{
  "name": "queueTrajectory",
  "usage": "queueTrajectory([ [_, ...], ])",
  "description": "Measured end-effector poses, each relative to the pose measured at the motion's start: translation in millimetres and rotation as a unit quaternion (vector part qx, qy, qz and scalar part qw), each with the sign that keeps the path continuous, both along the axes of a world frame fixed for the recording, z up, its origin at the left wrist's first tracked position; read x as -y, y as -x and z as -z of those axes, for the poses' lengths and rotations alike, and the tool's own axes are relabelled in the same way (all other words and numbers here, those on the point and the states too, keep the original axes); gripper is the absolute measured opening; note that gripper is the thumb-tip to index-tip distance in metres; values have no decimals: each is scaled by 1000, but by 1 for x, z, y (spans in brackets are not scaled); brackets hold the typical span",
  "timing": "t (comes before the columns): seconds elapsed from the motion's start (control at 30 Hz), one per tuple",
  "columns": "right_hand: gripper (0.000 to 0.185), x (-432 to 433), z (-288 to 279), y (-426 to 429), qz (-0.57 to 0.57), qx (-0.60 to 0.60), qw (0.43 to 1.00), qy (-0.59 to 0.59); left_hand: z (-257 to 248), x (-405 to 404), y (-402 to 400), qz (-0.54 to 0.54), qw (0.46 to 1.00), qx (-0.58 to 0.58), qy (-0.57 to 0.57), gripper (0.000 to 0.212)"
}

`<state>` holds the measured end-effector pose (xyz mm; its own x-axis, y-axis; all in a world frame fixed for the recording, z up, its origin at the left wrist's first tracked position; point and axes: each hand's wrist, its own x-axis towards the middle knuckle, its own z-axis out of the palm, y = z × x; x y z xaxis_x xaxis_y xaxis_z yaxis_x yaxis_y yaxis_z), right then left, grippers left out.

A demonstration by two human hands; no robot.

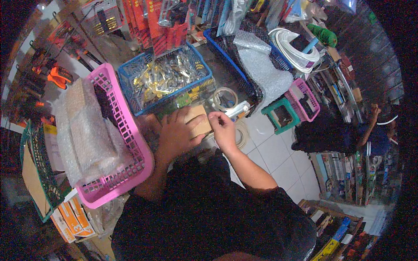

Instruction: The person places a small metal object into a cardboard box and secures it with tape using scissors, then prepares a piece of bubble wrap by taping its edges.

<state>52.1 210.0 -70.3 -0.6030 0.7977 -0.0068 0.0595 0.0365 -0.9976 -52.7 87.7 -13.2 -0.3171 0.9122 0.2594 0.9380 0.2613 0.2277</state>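
Observation:
A small brown cardboard box (pixel 197 112) lies under my left hand (pixel 179 130), whose spread fingers rest on its top and hold it. My right hand (pixel 223 129) is at the box's right end, thumb and forefinger bent together beside its edge; whether something thin is between them cannot be told. Just beyond the hands is a roll of clear tape (pixel 225 99). Behind the box stands a blue plastic basket (pixel 163 97) filled with small clear-bagged metal parts. A pink basket (pixel 130 137) at my left holds bubble-wrapped goods (pixel 81 130).
A dark blue-rimmed basket (pixel 228 58) with bubble wrap (pixel 261 68) stands beyond, beside coiled white cable (pixel 295 49). Right, on the tiled floor, are a green stool (pixel 282 115) and a small pink basket (pixel 305 98). Another person (pixel 372 130) is at the far right. Packaged tools hang ahead.

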Motion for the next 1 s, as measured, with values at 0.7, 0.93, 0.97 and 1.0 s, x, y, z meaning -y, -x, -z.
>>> queueTrajectory([
  [0.7,26,-4,-29,2,-32,132,981,-140,82,24,8,-227,839,290,-401,35],
  [0.93,27,-6,-18,3,-34,126,988,-80,94,39,-8,-280,790,413,-356,34],
  [0.97,27,-4,-20,2,-32,119,988,-89,91,39,-8,-294,785,427,-339,34],
  [1.0,26,-3,-24,3,-32,111,988,-100,88,39,-7,-307,779,440,-325,35],
])
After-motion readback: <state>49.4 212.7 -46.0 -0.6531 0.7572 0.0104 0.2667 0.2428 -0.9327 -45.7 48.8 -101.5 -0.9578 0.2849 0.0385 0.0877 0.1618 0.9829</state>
